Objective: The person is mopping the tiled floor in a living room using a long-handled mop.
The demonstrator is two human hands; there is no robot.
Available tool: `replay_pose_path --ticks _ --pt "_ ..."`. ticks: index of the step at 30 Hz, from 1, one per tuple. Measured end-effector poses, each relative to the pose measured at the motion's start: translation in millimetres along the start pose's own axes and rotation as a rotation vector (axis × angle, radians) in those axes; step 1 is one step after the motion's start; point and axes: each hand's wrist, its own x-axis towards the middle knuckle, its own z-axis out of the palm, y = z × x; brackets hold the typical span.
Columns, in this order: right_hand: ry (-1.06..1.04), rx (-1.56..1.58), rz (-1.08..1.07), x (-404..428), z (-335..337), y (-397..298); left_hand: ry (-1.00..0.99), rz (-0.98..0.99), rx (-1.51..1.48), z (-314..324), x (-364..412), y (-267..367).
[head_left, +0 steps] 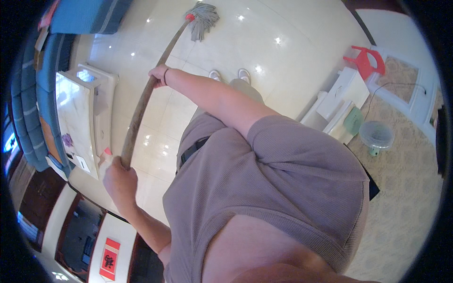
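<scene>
A string mop with a wooden handle [141, 102] runs from the lower left up to the top middle. Its grey strand head [203, 19], joined by a red collar, rests on the glossy tiled floor. My left hand [120, 180] is closed round the upper end of the handle. Farther down the shaft, my right hand [160, 76], with a dark band at the wrist, grips it too. Both arms reach out to the left of my body, and my shoes show on the tiles between the mop head and my torso.
At left stand a marble-topped coffee table [76, 113] and a blue sofa [47, 81]. On the right are a red plastic chair [364, 62], a white drawer cabinet [343, 92] and a small fan [376, 136] with a cable. A red hanging [110, 259] is on the wall at lower left.
</scene>
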Motion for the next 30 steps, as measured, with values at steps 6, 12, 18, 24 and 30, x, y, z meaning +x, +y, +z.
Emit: replay_pose_path --ticks 6,12,18,24,30 --pt "0.071 0.148 -0.152 -49.6 -74.6 -58.4 -0.007 0.220 0.027 -43.1 31.3 47.6" --pt "0.172 0.357 -0.316 -95.7 -204.8 -77.9 -0.015 0.447 0.088 -62.9 50.2 133.9" --pt "0.265 0.616 -0.431 -136.8 -365.4 -64.3 -0.006 0.797 0.080 -30.1 71.0 237.1" --pt "0.476 0.832 -0.432 -192.0 -527.1 -10.6 -0.123 1.025 0.051 28.8 50.9 366.2" --pt "0.624 0.895 -0.331 -206.4 -526.5 21.2 -0.202 1.112 0.067 65.6 77.8 379.0"
